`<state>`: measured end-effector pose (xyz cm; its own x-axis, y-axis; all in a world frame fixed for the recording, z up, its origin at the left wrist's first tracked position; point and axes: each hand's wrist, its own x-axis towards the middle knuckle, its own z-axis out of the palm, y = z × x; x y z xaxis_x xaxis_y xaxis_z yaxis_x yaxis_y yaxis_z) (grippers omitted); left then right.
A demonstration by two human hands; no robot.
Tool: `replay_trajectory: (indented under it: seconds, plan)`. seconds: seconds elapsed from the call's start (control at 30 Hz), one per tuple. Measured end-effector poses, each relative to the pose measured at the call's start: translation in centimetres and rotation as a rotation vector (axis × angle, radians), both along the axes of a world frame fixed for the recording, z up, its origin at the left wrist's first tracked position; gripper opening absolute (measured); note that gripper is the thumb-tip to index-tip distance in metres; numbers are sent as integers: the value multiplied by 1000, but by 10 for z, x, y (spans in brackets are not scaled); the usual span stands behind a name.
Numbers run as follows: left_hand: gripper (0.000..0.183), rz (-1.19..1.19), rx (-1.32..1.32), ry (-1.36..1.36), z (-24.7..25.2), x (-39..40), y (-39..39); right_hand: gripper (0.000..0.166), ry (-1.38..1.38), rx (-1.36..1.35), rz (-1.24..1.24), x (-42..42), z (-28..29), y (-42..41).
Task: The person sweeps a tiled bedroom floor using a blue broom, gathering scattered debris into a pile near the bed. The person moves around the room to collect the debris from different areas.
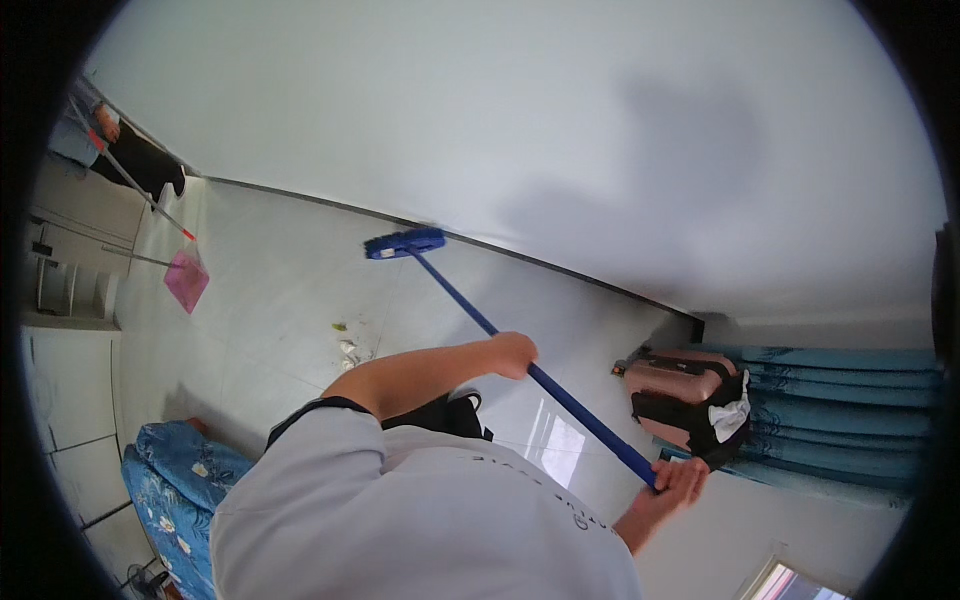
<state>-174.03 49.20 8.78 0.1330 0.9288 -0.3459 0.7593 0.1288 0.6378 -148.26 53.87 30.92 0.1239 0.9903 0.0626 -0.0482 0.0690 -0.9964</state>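
Observation:
A blue broom [405,244] has its head on the tiled floor against the base of the white wall, its bristles towards the left. Its long blue handle runs down to the right. My left hand [514,355] grips the handle about midway. My right hand [677,482] is closed around the handle's top end. Small debris and crumpled whitish scraps [349,349] lie on the floor left of the handle, with a small green piece [339,327] beside them.
Another person [139,154] stands at upper left near a pole and a pink dustpan [186,281]. A pink suitcase [675,382] with dark cloth stands by blue curtains [840,405]. Blue floral bedding [176,495] and white cabinets [75,390] are at lower left.

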Motion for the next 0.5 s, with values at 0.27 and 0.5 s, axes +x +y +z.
replay_trajectory:
  seconds: [0.27,0.5]
  plan:
    - [15,-297,160,-129,2,119,100,27,-187,164,-276,88,33,-12]
    - [15,-294,235,-62,-45,103,118,24,-105,69,-248,88,-16,16]
